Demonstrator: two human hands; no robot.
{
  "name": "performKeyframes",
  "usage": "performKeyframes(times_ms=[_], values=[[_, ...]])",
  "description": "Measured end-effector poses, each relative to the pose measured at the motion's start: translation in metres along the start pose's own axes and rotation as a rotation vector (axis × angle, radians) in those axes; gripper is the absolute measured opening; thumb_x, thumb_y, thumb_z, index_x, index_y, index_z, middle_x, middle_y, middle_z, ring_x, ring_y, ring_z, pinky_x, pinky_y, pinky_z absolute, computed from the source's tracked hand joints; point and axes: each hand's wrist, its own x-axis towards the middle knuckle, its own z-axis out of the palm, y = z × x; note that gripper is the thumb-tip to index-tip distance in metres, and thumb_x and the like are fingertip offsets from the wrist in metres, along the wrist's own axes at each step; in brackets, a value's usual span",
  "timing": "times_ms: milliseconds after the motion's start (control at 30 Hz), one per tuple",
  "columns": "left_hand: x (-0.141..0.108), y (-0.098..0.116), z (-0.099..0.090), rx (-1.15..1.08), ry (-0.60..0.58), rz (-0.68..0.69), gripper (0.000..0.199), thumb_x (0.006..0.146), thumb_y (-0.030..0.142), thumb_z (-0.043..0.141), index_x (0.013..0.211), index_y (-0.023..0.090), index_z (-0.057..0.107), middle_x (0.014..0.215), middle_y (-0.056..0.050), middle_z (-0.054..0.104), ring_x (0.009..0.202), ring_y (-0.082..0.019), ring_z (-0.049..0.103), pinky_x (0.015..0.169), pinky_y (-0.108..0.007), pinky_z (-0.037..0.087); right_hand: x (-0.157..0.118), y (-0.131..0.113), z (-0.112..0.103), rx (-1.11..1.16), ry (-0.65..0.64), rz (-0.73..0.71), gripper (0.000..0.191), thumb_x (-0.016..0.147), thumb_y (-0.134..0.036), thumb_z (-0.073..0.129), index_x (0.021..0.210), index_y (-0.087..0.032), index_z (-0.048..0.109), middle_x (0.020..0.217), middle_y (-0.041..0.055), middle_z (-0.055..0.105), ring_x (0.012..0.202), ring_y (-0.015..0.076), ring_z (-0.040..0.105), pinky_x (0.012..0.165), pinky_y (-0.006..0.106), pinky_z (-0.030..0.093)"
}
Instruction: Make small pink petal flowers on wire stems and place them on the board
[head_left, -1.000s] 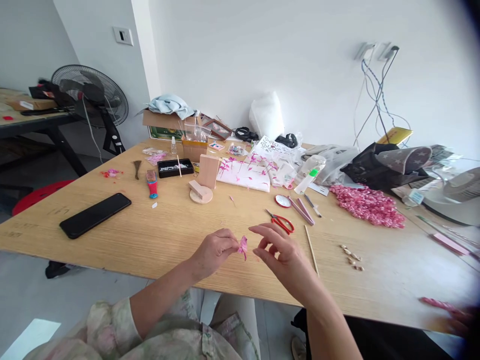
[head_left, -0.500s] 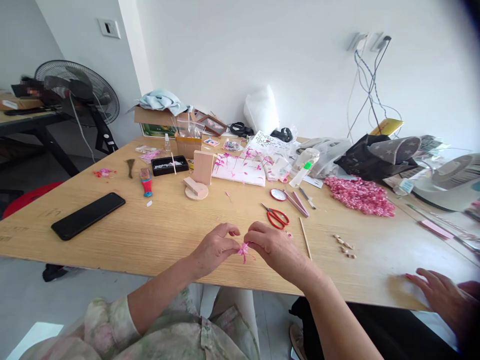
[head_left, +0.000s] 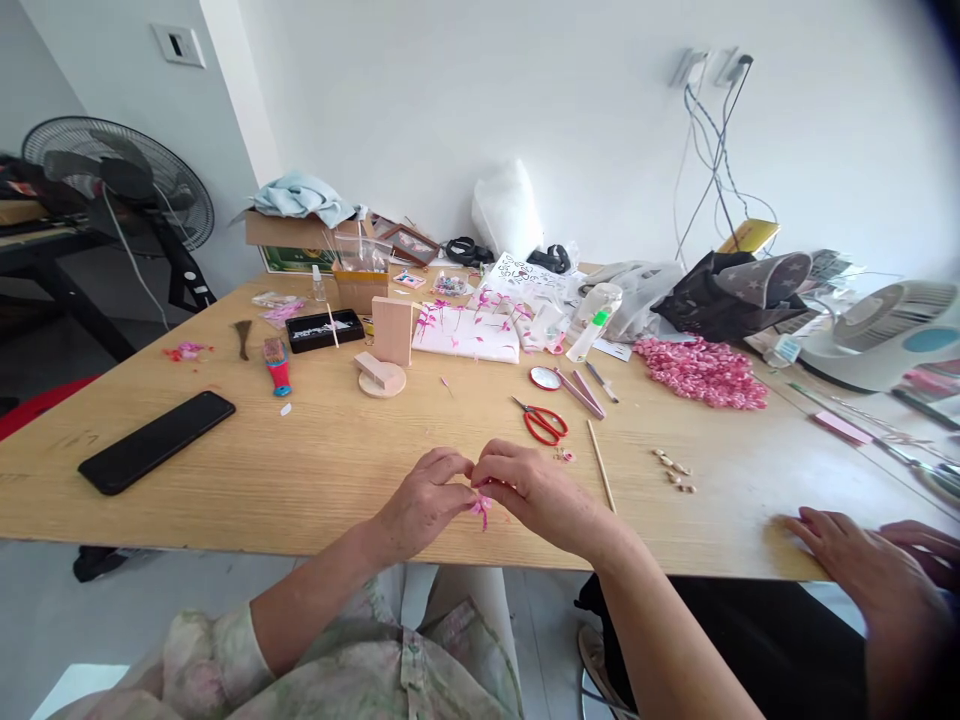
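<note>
Near the front edge of the table, my left hand and my right hand meet fingertip to fingertip over a small pink flower. My left thumb and forefinger pinch it from the left. The fingers of my right hand are closed at its top; what exactly they grip there is hidden. A darker pink strand dangles below the petals. Just beyond my right hand lie red-handled scissors and a thin wooden stick.
A black phone lies at left. Behind are a red-blue brush, a black tray, wood blocks and a white pad bearing pink flowers. At right are pink clustered pieces and another person's hand.
My hands have drawn closer together, with the right fingertips now against the left ones above the flower. The view has turned slightly to the right. The other person's hand has shifted.
</note>
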Motion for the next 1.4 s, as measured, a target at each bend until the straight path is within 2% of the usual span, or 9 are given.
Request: performKeyframes(times_ms=[267, 500, 633, 767, 900, 1067, 1167, 1267, 1400], values=[[-0.001, 0.004, -0.001, -0.108, -0.105, -0.016, 0.019, 0.082, 0.016, 0.042, 0.079, 0.016, 0.061, 0.090, -0.007, 0.053, 0.089, -0.014, 0.046, 0.079, -0.027, 0.041, -0.001, 0.003, -0.001, -0.014, -0.096, 0.027, 0.019, 0.083, -0.015, 0.042, 0.075, -0.016, 0.059, 0.076, 0.0028, 0.053, 0.066, 0.0094, 0.050, 0.058, 0.020, 0.034], [-0.006, 0.000, 0.006, -0.078, -0.018, -0.105, 0.018, 0.080, 0.018, 0.045, 0.078, 0.019, 0.064, 0.089, -0.005, 0.045, 0.086, -0.013, 0.047, 0.074, -0.024, 0.041, -0.001, -0.002, 0.000, -0.054, -0.060, 0.080, 0.017, 0.082, -0.011, 0.041, 0.075, -0.016, 0.055, 0.080, 0.0035, 0.052, 0.066, 0.0091, 0.049, 0.058, 0.020, 0.033], [-0.004, 0.001, 0.005, -0.134, -0.088, -0.177, 0.018, 0.080, 0.018, 0.046, 0.074, 0.018, 0.063, 0.080, -0.003, 0.046, 0.075, -0.012, 0.046, 0.066, -0.022, 0.041, -0.001, -0.008, -0.002, -0.156, 0.048, 0.111, 0.017, 0.080, -0.008, 0.040, 0.074, -0.016, 0.054, 0.081, 0.0037, 0.051, 0.064, 0.0092, 0.048, 0.056, 0.020, 0.032], [-0.005, -0.003, 0.002, -0.238, -0.027, -0.281, 0.016, 0.079, 0.018, 0.047, 0.075, 0.018, 0.063, 0.085, -0.004, 0.049, 0.076, -0.012, 0.047, 0.067, -0.023, 0.040, -0.005, -0.012, -0.002, -0.193, 0.227, 0.162, 0.017, 0.080, -0.009, 0.040, 0.076, -0.017, 0.053, 0.082, 0.0043, 0.051, 0.066, 0.0103, 0.049, 0.054, 0.020, 0.032], [-0.007, -0.008, -0.001, -0.371, -0.018, -0.366, 0.017, 0.080, 0.020, 0.047, 0.078, 0.018, 0.063, 0.072, -0.002, 0.054, 0.069, -0.011, 0.050, 0.065, -0.022, 0.040, -0.015, -0.013, 0.001, -0.001, 0.379, 0.206, 0.015, 0.081, -0.013, 0.040, 0.074, -0.018, 0.052, 0.075, 0.0022, 0.053, 0.063, 0.0099, 0.048, 0.056, 0.021, 0.035], [-0.006, -0.010, -0.002, -0.627, 0.124, -0.589, 0.015, 0.074, 0.026, 0.055, 0.066, 0.015, 0.061, 0.063, 0.000, 0.053, 0.064, -0.012, 0.048, 0.063, -0.023, 0.038, -0.024, -0.013, 0.012, 0.504, 0.543, 0.331, 0.008, 0.077, -0.025, 0.050, 0.080, -0.018, 0.054, 0.065, -0.0009, 0.051, 0.060, 0.0096, 0.047, 0.054, 0.021, 0.038], [-0.007, -0.010, 0.000, -0.764, 0.182, -0.682, 0.016, 0.074, 0.027, 0.056, 0.066, 0.014, 0.060, 0.062, 0.001, 0.051, 0.063, -0.011, 0.046, 0.061, -0.023, 0.037, -0.026, -0.014, 0.021, 0.773, 0.641, 0.372, 0.019, 0.074, -0.027, 0.056, 0.092, -0.021, 0.055, 0.064, -0.0020, 0.051, 0.057, 0.0091, 0.048, 0.049, 0.021, 0.038], [-0.009, -0.012, 0.000, -0.809, 0.245, -0.650, 0.018, 0.074, 0.028, 0.056, 0.062, 0.014, 0.057, 0.062, 0.001, 0.050, 0.063, -0.011, 0.046, 0.062, -0.024, 0.037, -0.030, -0.014, 0.027, 0.858, 0.667, 0.437, 0.018, 0.072, -0.028, 0.058, 0.088, -0.021, 0.058, 0.061, -0.0015, 0.051, 0.054, 0.0097, 0.048, 0.047, 0.022, 0.038], [-0.008, -0.013, -0.007, -0.722, 0.197, -0.515, 0.018, 0.076, 0.027, 0.054, 0.065, 0.014, 0.059, 0.068, -0.002, 0.055, 0.068, -0.013, 0.049, 0.067, -0.026, 0.038, -0.033, -0.012, 0.026, 0.890, 0.687, 0.445, 0.024, 0.069, -0.028, 0.061, 0.091, -0.021, 0.055, 0.063, -0.0018, 0.052, 0.055, 0.0095, 0.049, 0.048, 0.021, 0.039]])
